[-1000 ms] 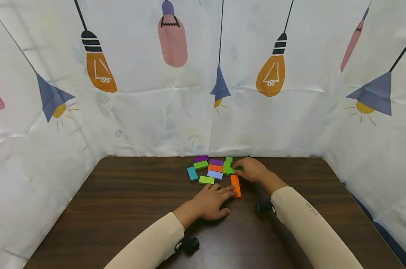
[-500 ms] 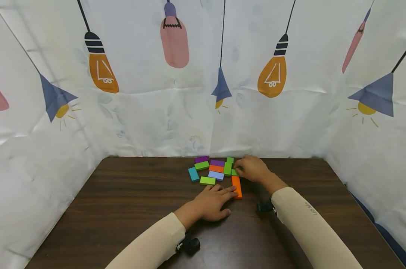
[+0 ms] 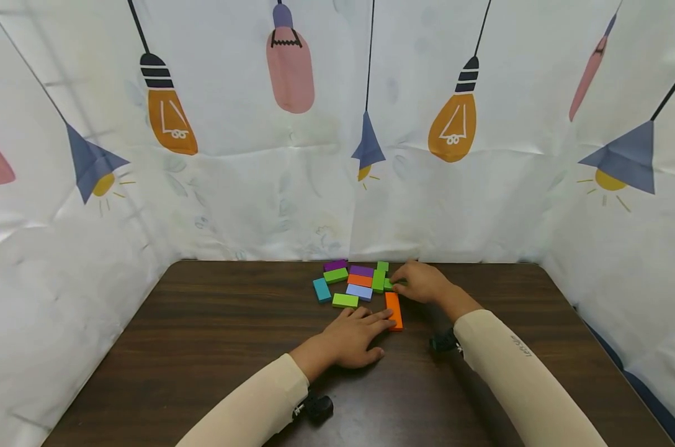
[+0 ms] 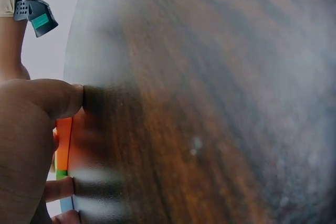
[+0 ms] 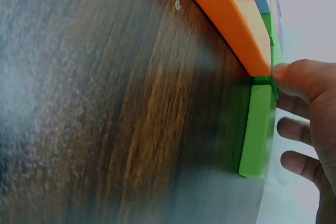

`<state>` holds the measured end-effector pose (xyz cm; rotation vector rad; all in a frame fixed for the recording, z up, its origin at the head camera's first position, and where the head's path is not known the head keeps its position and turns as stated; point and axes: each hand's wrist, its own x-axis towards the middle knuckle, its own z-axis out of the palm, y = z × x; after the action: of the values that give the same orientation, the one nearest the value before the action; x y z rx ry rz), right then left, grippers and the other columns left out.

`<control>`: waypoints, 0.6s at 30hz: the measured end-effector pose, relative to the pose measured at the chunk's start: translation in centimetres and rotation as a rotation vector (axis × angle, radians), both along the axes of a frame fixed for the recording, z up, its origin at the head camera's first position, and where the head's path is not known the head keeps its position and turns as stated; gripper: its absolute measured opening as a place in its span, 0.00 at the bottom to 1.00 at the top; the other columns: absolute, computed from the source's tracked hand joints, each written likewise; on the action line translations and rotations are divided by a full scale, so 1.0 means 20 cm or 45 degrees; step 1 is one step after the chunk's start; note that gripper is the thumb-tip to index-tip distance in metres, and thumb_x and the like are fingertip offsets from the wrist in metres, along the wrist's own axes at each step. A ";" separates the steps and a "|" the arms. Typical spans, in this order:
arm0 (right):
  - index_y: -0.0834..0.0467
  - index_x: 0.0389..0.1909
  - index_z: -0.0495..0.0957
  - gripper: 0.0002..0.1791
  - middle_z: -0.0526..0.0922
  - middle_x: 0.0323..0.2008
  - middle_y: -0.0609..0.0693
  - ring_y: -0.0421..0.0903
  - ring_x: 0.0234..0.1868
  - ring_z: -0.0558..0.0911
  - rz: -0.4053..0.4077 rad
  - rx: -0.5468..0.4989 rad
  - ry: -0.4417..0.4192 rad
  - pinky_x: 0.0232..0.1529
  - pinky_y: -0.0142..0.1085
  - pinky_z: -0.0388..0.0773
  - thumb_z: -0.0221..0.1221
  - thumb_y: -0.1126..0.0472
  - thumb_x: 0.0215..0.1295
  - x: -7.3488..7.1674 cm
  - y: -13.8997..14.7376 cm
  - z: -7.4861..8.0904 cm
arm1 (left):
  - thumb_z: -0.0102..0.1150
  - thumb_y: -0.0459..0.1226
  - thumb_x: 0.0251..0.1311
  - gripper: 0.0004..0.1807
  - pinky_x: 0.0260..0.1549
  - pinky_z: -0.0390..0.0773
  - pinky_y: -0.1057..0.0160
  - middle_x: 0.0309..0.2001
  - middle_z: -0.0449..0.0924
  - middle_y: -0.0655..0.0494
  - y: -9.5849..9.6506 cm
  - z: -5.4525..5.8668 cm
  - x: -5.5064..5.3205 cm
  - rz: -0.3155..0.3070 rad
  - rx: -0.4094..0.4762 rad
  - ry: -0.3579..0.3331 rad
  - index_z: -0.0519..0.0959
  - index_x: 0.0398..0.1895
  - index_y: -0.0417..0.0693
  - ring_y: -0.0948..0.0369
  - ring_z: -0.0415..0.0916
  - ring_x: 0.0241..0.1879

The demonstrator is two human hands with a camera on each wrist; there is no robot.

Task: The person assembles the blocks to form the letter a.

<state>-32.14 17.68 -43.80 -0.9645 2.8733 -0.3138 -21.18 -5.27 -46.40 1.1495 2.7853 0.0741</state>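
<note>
My left hand (image 3: pixel 353 338) lies flat with fingers spread, its fingertips on the left side of a long orange block (image 3: pixel 393 302). My right hand (image 3: pixel 422 283) reaches past the block's far end and pinches a small green block (image 3: pixel 388 285) between thumb and fingers. In the right wrist view, this green block (image 5: pixel 256 129) lies low on the table near the end of the orange block (image 5: pixel 231 19), the thumb at its near end. Left of it, a taller green block (image 3: pixel 378 280) stands close by. The left wrist view shows mostly tabletop, with my left thumb (image 4: pixel 65 98) in front of the orange block (image 4: pixel 63 142).
More blocks lie at the back of the dark wooden table (image 3: pixel 214 347): purple (image 3: pixel 362 271), orange-red (image 3: pixel 360 281), light blue (image 3: pixel 359 292), lime green (image 3: pixel 345 300) and teal (image 3: pixel 321 290). A white cloth (image 3: pixel 231 205) with printed lamps hangs behind the table.
My right hand has shifted the small green block slightly: half a second ago it touched the orange block's far end, now it sits a little farther back. The left hand stays put.
</note>
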 end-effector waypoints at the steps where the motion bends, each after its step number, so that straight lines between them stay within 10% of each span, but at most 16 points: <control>1: 0.54 0.54 0.87 0.14 0.86 0.53 0.48 0.50 0.55 0.83 -0.008 0.009 -0.003 0.55 0.50 0.79 0.63 0.54 0.73 0.00 0.00 0.00 | 0.50 0.59 0.73 0.37 0.70 0.59 0.45 0.81 0.49 0.68 0.00 0.00 0.00 0.001 0.000 -0.003 0.55 0.82 0.67 0.57 0.58 0.73; 18: 0.54 0.51 0.87 0.15 0.85 0.49 0.50 0.51 0.50 0.81 -0.110 -0.048 0.167 0.47 0.49 0.81 0.66 0.53 0.69 0.03 -0.02 0.03 | 0.49 0.58 0.74 0.37 0.70 0.57 0.44 0.81 0.45 0.71 -0.01 0.00 0.00 0.004 0.008 -0.034 0.54 0.82 0.67 0.57 0.56 0.74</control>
<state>-31.59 17.36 -43.24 -0.9007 3.0445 -0.3249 -21.15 -5.42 -46.36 1.1368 2.7657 0.0980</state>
